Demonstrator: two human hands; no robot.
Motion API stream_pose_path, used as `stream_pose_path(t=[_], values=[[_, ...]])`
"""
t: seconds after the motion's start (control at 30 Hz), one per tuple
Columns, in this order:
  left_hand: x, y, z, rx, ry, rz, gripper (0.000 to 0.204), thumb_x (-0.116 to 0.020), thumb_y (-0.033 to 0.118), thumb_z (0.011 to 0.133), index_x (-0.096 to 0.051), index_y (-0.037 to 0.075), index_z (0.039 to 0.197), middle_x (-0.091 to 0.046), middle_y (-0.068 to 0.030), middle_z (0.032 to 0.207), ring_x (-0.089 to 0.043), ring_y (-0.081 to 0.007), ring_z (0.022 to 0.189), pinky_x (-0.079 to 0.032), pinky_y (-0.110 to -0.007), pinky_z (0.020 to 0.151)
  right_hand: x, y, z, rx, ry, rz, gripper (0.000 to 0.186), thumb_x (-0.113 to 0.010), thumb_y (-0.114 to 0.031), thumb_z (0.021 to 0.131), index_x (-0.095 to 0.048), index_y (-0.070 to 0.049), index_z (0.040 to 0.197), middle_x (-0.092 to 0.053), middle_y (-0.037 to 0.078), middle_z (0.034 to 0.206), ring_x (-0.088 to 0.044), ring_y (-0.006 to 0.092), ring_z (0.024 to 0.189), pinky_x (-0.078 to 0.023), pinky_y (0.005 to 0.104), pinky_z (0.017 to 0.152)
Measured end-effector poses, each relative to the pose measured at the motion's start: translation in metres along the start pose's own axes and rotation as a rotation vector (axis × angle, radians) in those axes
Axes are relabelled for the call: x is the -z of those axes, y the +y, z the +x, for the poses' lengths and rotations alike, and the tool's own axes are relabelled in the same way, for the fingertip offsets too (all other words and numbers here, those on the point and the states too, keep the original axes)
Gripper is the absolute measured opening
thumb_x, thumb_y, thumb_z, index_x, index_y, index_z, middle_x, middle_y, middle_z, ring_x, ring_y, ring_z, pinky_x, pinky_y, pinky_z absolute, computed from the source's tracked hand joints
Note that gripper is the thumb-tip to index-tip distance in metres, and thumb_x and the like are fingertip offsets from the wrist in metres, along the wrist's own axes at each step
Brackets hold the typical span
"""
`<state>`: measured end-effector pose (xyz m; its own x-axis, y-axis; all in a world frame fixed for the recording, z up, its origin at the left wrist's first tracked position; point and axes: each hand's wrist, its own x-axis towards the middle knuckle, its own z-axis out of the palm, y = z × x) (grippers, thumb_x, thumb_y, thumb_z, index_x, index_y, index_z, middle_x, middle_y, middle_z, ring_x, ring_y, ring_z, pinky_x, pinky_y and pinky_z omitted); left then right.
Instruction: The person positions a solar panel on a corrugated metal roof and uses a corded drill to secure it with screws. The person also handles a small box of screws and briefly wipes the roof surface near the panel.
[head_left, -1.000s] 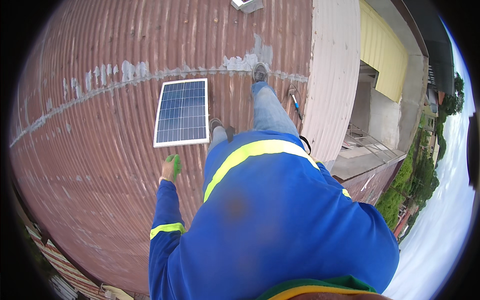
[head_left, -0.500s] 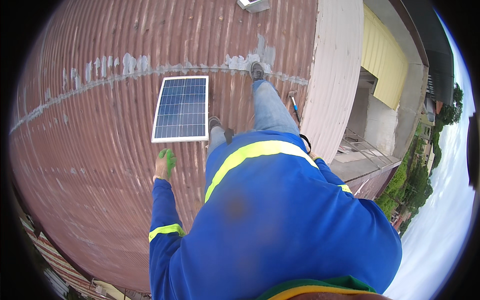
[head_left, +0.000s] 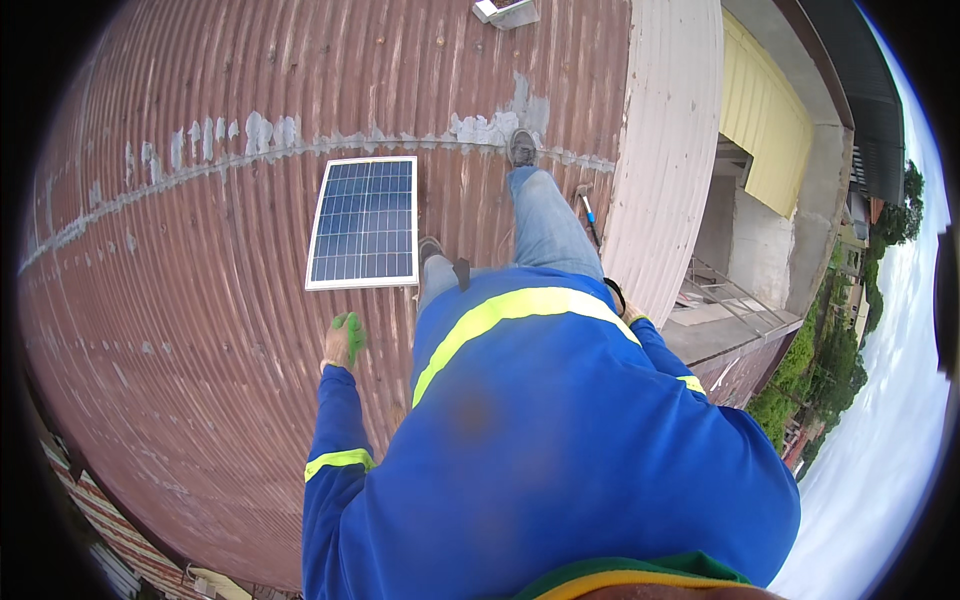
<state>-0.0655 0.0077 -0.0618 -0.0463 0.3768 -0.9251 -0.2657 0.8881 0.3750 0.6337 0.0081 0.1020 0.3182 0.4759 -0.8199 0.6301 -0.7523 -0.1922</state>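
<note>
My left hand [head_left: 344, 340], in a beige glove with green-coated fingers, hangs over the roof just below the near edge of a solar panel [head_left: 363, 222]. It is apart from the panel, its fingers loosely curled, with nothing visible in them. The blue panel with a white frame lies flat on the corrugated roof, left of my feet. At my right hip my right hand [head_left: 633, 314] is mostly hidden by my blue jacket. A black curved strap or handle [head_left: 615, 296] shows beside it; whether the hand grips it is unclear.
A hammer [head_left: 587, 208] with a blue-and-black handle lies right of my leg. Rusty brown corrugated roofing [head_left: 200, 300] has a grey patched seam [head_left: 260, 148] across it. A small white-framed object [head_left: 508, 12] lies at the far end. To the right, pale roofing borders an open drop.
My left hand has moved slightly right and nearer to me, away from the panel. My body and view have shifted a little; the panel and hammer lie where they were.
</note>
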Motion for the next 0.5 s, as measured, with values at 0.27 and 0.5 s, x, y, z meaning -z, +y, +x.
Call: stream_pose_path(t=[0.27, 0.5], values=[[0.004, 0.028, 0.005, -0.099, 0.099, -0.315, 0.037, -0.064, 0.025, 0.105, -0.056, 0.012, 0.139, -0.066, -0.0028, 0.092, -0.062, -0.0146, 0.065, -0.044, -0.027, 0.05, 0.003, 0.006, -0.007, -0.029, -0.016, -0.001, 0.072, -0.082, -0.025, 0.079, -0.054, -0.003, 0.142, -0.07, 0.02, 0.117, -0.068, 0.0314, 0.1, -0.055, 0.0412, 0.085], [-0.029, 0.025, -0.003, -0.005, -0.026, -0.018, 0.036, -0.066, 0.028, 0.105, -0.057, 0.011, 0.135, -0.062, -0.001, 0.088, -0.059, -0.0131, 0.065, -0.044, -0.027, 0.05, -0.005, 0.015, -0.02, -0.032, -0.002, 0.022, 0.071, -0.081, -0.024, 0.079, -0.054, -0.003, 0.141, -0.07, 0.019, 0.115, -0.068, 0.0309, 0.098, -0.055, 0.0411, 0.083]])
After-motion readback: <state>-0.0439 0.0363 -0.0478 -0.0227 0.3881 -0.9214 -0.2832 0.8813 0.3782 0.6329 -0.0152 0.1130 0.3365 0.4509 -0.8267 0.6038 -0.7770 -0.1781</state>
